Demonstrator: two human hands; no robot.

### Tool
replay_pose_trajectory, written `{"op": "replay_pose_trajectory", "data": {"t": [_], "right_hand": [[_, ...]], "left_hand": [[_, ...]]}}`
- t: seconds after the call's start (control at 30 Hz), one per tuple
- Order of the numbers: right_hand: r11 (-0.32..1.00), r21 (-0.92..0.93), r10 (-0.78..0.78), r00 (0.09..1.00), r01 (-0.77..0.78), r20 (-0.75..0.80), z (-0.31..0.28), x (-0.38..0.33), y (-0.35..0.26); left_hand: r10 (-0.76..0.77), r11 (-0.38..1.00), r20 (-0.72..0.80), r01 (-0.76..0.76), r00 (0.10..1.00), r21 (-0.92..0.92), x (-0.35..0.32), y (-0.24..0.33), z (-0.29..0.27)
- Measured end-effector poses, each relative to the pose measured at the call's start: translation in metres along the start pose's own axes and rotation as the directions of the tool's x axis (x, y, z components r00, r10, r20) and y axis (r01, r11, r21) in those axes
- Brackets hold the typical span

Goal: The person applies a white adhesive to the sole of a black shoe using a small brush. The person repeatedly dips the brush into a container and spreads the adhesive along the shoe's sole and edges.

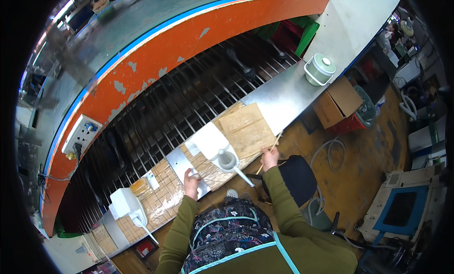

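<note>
One stick (276,142) is clamped in the right hand (270,158), slanting up-right; left of that grip sits the cup (226,159), its handle-end nearer that hand. Whether the left hand (191,184) grips anything, I cannot tell.

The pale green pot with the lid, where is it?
In the head view, the pot is at the upper right, on the metal ledge, near the cardboard box.

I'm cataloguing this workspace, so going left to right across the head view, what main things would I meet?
Socket panel → white block-like item → left hand → grey cup-shaped piece → right hand holding a thin stick → lidded pale green pot → blue-framed panel.
</note>
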State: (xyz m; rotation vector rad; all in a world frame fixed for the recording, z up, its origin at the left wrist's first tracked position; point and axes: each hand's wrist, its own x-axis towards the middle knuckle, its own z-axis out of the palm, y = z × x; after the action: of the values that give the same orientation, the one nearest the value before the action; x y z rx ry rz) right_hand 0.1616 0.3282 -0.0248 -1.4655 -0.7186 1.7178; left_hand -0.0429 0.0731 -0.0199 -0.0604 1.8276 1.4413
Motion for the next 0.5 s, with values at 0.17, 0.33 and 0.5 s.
{"op": "replay_pose_trajectory", "data": {"t": [0.17, 0.33, 0.5], "right_hand": [[0.987, 0.037, -0.151, 0.979, 0.158, -0.140, -0.037, 0.087, -0.041], [0.963, 0.172, -0.147, 0.942, 0.206, -0.303, -0.067, 0.185, -0.089], [0.942, 0.157, -0.234, 0.914, 0.298, -0.332, -0.083, 0.252, -0.136]], "left_hand": [[0.013, 0.986, 0.259, 0.031, 0.966, -0.166, 0.011, 0.027, 0.090], [-0.031, 0.952, 0.528, 0.186, 0.849, -0.244, 0.028, 0.074, 0.176], [-0.045, 0.984, 0.647, 0.144, 0.761, -0.101, 0.013, 0.089, 0.195]]}}
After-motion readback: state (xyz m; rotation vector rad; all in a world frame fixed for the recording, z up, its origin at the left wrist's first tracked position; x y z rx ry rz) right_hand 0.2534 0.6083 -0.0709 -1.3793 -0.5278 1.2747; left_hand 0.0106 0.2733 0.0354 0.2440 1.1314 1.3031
